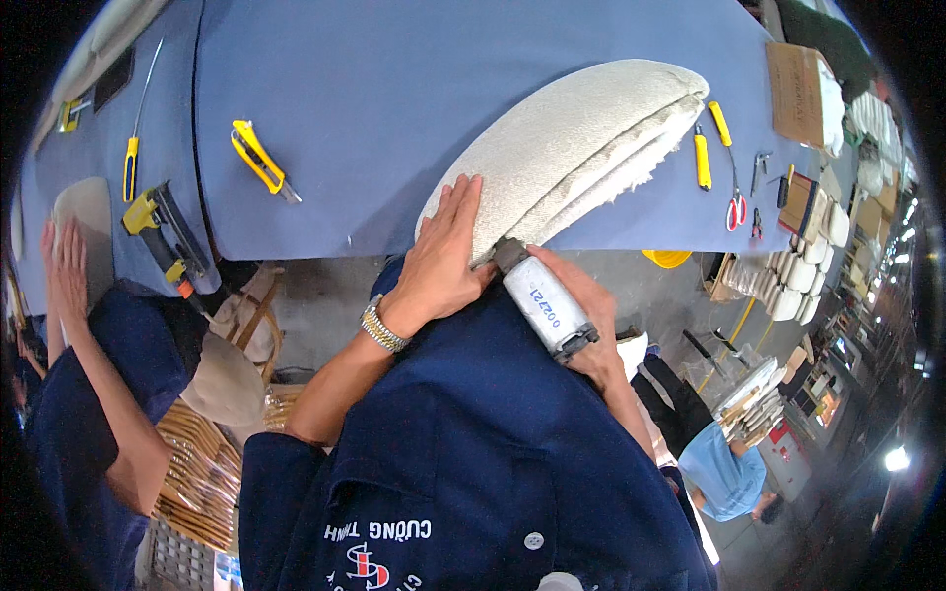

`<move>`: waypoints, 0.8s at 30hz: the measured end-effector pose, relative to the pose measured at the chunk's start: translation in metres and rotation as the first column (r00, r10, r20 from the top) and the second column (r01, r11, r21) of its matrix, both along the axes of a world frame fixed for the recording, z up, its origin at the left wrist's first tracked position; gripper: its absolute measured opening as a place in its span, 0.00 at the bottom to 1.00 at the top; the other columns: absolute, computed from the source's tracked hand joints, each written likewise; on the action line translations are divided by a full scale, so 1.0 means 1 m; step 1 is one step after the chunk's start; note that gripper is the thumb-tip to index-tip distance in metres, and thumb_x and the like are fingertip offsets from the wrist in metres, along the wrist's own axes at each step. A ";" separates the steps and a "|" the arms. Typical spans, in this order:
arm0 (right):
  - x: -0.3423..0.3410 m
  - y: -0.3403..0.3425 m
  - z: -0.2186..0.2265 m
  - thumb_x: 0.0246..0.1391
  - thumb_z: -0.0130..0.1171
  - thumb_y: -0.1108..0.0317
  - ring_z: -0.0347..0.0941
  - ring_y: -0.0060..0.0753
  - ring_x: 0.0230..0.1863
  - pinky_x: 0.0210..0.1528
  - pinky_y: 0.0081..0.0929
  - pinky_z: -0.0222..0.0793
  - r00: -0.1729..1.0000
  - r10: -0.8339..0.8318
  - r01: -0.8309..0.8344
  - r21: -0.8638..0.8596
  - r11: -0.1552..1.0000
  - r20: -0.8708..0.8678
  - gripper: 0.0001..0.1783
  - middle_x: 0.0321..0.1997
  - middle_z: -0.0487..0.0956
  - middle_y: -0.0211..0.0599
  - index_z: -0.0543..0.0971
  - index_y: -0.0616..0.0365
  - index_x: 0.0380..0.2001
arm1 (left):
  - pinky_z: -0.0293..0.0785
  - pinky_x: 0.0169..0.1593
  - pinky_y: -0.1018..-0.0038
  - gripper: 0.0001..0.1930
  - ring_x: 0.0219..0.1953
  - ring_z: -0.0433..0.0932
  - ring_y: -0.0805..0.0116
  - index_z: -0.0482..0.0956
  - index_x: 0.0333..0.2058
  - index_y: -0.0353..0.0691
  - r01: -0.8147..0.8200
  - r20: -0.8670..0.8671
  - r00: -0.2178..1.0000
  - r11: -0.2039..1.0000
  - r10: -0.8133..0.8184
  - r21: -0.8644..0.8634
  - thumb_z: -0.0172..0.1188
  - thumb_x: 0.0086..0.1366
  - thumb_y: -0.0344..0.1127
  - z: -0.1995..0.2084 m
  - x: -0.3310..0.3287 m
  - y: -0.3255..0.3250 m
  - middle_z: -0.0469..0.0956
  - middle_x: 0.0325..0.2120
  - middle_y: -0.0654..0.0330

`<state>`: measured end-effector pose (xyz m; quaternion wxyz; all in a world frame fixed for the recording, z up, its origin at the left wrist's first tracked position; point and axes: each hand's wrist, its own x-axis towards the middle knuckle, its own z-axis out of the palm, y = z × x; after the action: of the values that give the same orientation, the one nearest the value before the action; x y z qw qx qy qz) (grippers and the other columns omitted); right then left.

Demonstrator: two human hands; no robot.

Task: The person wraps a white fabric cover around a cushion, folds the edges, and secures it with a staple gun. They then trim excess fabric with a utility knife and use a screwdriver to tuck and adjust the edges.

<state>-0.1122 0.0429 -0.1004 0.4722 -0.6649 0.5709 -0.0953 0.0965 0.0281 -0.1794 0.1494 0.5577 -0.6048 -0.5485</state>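
Pale curved cushion (562, 128), frayed along one side, slanting across the desk (394, 69); white-bodied handheld tool (547, 303) at its near end.

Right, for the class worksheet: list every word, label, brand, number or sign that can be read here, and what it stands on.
White tool in the right hand: a row of blue digits, legible but not copied here.
Navy shirt: white lettering, upside down, beside a red-and-white emblem; not copied.
Cardboard box: dark print, too blurred to read.
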 end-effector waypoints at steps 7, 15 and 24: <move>-0.011 0.017 -0.009 0.37 0.71 0.62 0.75 0.55 0.57 0.61 0.42 0.70 0.975 0.054 -0.025 -0.133 0.991 0.217 0.46 0.57 0.78 0.53 0.71 0.58 0.64 | 0.46 0.75 0.59 0.44 0.74 0.50 0.42 0.48 0.71 0.29 -0.043 -0.068 0.997 0.992 0.036 -0.116 0.64 0.63 0.31 -0.011 -0.001 0.010 0.53 0.71 0.35; -0.002 0.017 -0.003 0.39 0.71 0.67 0.76 0.58 0.56 0.55 0.48 0.72 0.973 -0.106 0.091 0.083 0.992 0.206 0.37 0.53 0.80 0.50 0.73 0.50 0.58 | 0.46 0.75 0.53 0.53 0.74 0.49 0.37 0.44 0.72 0.31 -0.004 -0.092 0.996 0.969 -0.020 -0.249 0.70 0.55 0.32 -0.045 -0.003 0.020 0.52 0.71 0.37; 0.011 0.014 -0.012 0.39 0.71 0.64 0.76 0.57 0.54 0.54 0.49 0.72 0.973 -0.017 0.031 -0.060 0.998 0.229 0.38 0.50 0.79 0.49 0.73 0.55 0.57 | 0.56 0.71 0.57 0.48 0.70 0.58 0.43 0.44 0.73 0.33 -0.174 -0.329 0.935 0.980 0.134 -0.094 0.65 0.63 0.38 -0.058 0.008 0.026 0.55 0.70 0.37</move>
<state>-0.1009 0.0564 -0.1121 0.5120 -0.6572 0.5177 -0.1947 0.1044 0.0541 -0.2373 0.3221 0.4965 -0.5592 -0.5806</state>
